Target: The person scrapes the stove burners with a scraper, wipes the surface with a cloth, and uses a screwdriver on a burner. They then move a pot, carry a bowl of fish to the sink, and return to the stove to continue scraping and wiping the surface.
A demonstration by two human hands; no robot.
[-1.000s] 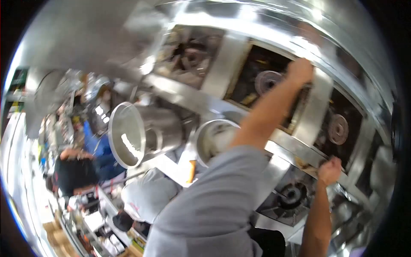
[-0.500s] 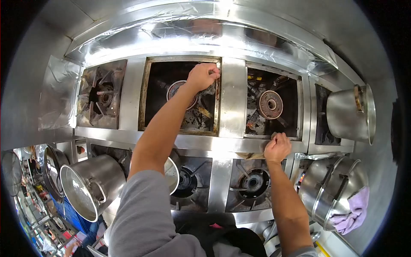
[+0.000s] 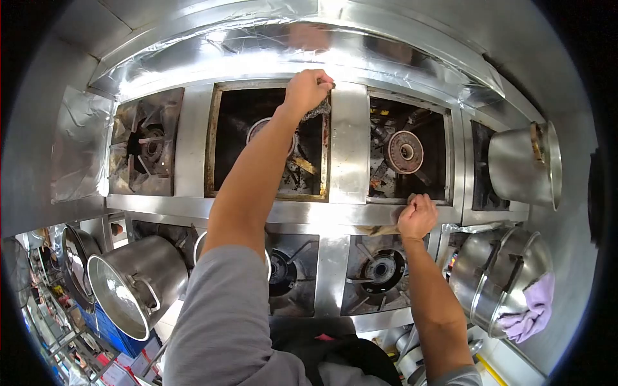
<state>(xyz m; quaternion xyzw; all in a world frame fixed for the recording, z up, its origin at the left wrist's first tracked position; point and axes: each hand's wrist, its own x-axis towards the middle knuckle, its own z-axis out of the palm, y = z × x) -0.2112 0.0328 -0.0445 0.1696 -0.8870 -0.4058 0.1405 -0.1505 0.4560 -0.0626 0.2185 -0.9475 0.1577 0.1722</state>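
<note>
My left hand (image 3: 309, 91) is closed in a pinch at the back right corner of an open burner well (image 3: 225, 106), whose rim (image 3: 326, 148) is rusty and greasy. What the fingers hold is mostly hidden. Just below the hand shows a grey, mesh-like clump (image 3: 317, 111). Inside that well a round burner (image 3: 257, 128) is partly covered by my forearm. My right hand (image 3: 418, 217), curled into a fist, rests on the front edge of the right-hand well, near its burner (image 3: 405, 152). Beside it on the ledge lies a flat tan strip (image 3: 378, 229). The fist's inside is hidden.
Front burners with grates (image 3: 381, 271) lie nearer my body. A tall metal pot (image 3: 145, 276) stands at left, another pot (image 3: 521, 167) at right. Stacked metal bowls (image 3: 496, 283) with a purple cloth (image 3: 534, 309) are at front right. A foil-covered ledge (image 3: 225, 48) runs behind.
My left hand has moved back, away from me, to the well's far corner, and the grey clump has moved with it. My right hand has stayed at the front edge.
</note>
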